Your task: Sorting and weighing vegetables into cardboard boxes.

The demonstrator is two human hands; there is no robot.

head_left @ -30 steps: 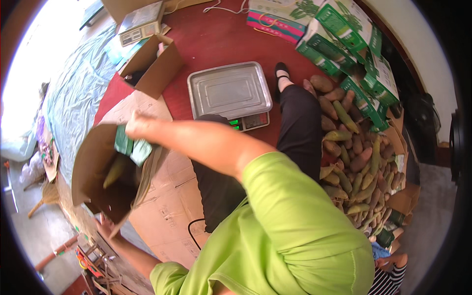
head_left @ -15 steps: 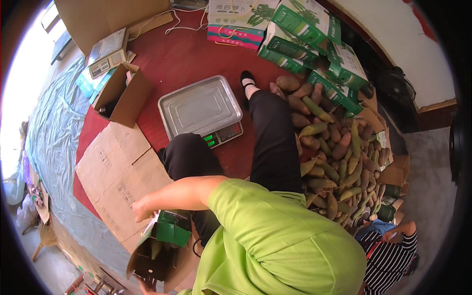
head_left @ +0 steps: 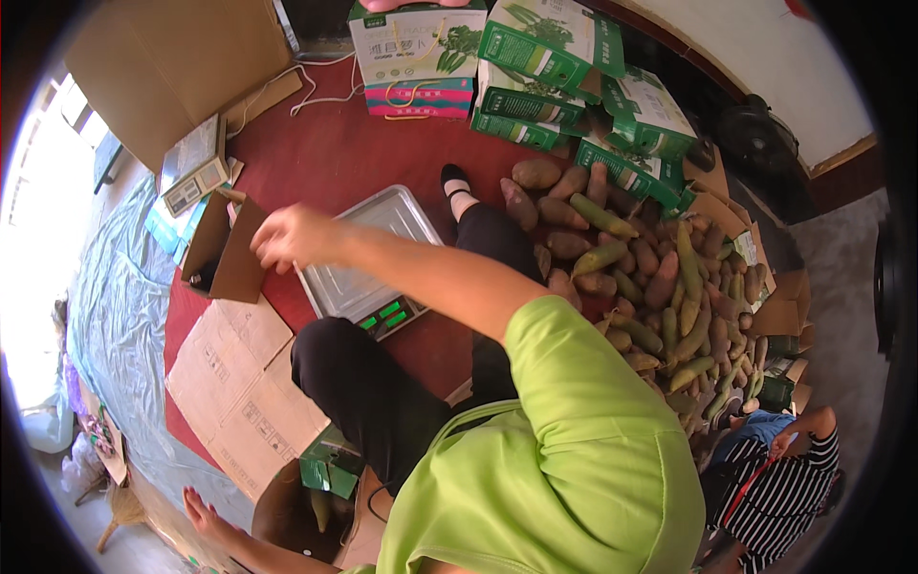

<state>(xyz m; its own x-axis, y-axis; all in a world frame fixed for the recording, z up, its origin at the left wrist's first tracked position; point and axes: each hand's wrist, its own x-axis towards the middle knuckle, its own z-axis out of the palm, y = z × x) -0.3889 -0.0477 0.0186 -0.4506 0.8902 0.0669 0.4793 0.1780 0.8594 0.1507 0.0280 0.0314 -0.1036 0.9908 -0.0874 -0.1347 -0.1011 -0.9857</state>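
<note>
Right hand (head_left: 292,237), fingers loosely curled and holding nothing, hovers mid-frame beside the open cardboard box (head_left: 228,251); left hand (head_left: 203,509) rests spread at the lower left.

head | 1 fisheye view | looks steeply down, close above seated person's shoulders

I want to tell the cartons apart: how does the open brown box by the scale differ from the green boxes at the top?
The brown box is plain cardboard, while the green boxes are printed. The brown box stands open and alone; the green boxes are closed and piled together. The brown box looks smaller. Both kinds sit on the red floor.
</note>
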